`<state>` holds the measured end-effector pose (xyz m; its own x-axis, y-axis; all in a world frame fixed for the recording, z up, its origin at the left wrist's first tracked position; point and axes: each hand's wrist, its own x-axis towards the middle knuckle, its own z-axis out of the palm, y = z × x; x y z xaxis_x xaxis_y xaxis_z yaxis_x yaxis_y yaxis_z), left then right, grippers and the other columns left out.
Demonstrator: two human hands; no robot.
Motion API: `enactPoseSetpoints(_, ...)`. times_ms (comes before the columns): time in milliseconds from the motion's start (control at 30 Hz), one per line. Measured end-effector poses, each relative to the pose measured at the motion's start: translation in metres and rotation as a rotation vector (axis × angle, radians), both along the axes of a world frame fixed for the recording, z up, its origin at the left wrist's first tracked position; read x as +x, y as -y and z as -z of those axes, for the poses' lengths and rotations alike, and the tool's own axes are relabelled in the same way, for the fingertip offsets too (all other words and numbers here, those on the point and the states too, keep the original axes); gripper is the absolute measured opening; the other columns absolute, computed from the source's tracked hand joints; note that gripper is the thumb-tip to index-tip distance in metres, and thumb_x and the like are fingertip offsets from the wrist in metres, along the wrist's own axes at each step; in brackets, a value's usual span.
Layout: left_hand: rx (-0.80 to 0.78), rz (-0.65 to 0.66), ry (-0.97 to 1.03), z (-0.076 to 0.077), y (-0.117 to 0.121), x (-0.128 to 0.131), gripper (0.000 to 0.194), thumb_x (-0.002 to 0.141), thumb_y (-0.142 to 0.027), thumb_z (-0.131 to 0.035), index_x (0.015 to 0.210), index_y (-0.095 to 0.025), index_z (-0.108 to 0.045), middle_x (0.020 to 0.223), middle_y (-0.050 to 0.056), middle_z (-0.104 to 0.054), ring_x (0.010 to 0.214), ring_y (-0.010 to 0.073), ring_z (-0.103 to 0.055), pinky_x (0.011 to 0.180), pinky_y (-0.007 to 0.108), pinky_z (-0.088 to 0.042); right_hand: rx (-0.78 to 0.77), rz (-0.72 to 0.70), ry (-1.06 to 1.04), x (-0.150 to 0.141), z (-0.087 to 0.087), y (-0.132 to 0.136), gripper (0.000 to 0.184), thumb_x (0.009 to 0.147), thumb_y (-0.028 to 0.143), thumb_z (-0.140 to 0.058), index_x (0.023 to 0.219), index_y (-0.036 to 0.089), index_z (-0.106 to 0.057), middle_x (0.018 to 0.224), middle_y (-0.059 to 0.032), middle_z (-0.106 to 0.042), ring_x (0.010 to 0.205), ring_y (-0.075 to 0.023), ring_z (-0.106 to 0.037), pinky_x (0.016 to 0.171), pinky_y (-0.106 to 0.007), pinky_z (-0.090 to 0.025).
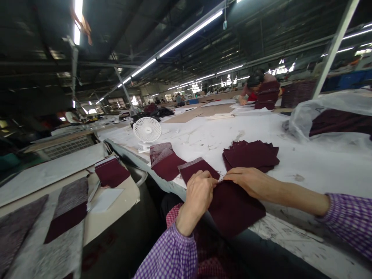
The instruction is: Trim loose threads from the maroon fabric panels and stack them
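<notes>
Maroon fabric piece hangs partly over the near edge of a white-covered table, its upper corner pinched between the thumb and fingers of a worker's left hand. The right hand, fingers together and nearly straight, touches the same edge; whether it also pinches the cloth cannot be told. Both arms wear purple checked sleeves. Just beyond the hands lie a patch with a speckled gray border and a fanned maroon stack. Farther left, a second gray-and-maroon patch rests near a white fan, while clear plastic covers dark cloth at right.
</notes>
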<state>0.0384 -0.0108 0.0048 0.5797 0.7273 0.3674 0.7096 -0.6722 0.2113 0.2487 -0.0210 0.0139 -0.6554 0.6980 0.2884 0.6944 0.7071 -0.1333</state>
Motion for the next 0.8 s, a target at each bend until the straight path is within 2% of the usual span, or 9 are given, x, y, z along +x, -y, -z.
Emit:
enactPoseSetpoints(133,0.034,0.014,0.037,0.002,0.005,-0.021,0.028,0.094,-0.023,-0.042,0.087,-0.021,-0.069,0.084,0.002,-0.061,0.081,0.0159,-0.05,0.074,0.029,-0.04,-0.03,-0.024,0.016,0.001,-0.005,-0.001,0.039,0.083,0.005,-0.04,0.108,0.019,-0.067,0.108,-0.0071,-0.066,0.095,-0.0195,-0.062,0.085,-0.031,-0.048)
enactPoseSetpoints(333,0.19,0.082,-0.045,0.004,0.014,-0.026,0.019,0.093,-0.018,-0.044,0.096,-0.02,-0.062,0.087,0.001,-0.056,0.085,0.0166,-0.047,0.078,0.031,-0.037,-0.053,-0.046,0.126,-0.005,-0.013,0.0,0.044,0.083,0.002,-0.038,0.113,0.021,-0.064,0.108,-0.0081,-0.064,0.095,-0.0186,-0.06,0.081,-0.029,-0.047)
enactPoseSetpoints(500,0.211,0.112,-0.083,0.001,0.015,-0.03,0.016,0.093,-0.016,-0.045,0.095,-0.019,-0.06,0.088,0.001,-0.054,0.088,0.0164,-0.047,0.08,0.031,-0.038,0.083,-0.046,0.348,-0.015,-0.015,-0.001,0.062,0.076,-0.002,-0.042,0.129,0.028,-0.055,0.093,-0.0083,-0.061,0.082,-0.0183,-0.059,0.072,-0.03,-0.047)
enactPoseSetpoints(600,0.174,0.086,0.031,0.007,0.009,-0.037,0.019,0.094,-0.023,-0.043,0.097,-0.019,-0.062,0.088,0.002,-0.056,0.087,0.0168,-0.048,0.079,0.031,-0.039,0.119,-0.069,0.43,-0.02,-0.018,-0.003,0.067,0.074,-0.003,-0.043,0.13,0.031,-0.052,0.09,-0.0075,-0.06,0.077,-0.0176,-0.059,0.067,-0.028,-0.045)
enactPoseSetpoints(700,0.128,0.06,0.159,0.014,0.006,-0.043,0.022,0.094,-0.028,-0.045,0.09,-0.018,-0.064,0.086,0.004,-0.058,0.084,0.0169,-0.049,0.076,0.031,-0.04,0.105,-0.082,0.485,-0.024,-0.025,-0.004,0.067,0.074,-0.003,-0.043,0.132,0.031,-0.051,0.092,-0.0078,-0.061,0.076,-0.0174,-0.06,0.065,-0.028,-0.044)
enactPoseSetpoints(800,0.206,0.075,0.125,0.017,0.009,-0.047,0.023,0.094,-0.023,-0.042,0.086,-0.017,-0.063,0.083,0.004,-0.058,0.082,0.0176,-0.048,0.074,0.032,-0.039,0.08,-0.079,0.559,-0.03,-0.035,-0.002,0.069,0.074,-0.003,-0.043,0.134,0.03,-0.048,0.094,-0.0088,-0.062,0.072,-0.0169,-0.061,0.062,-0.027,-0.041)
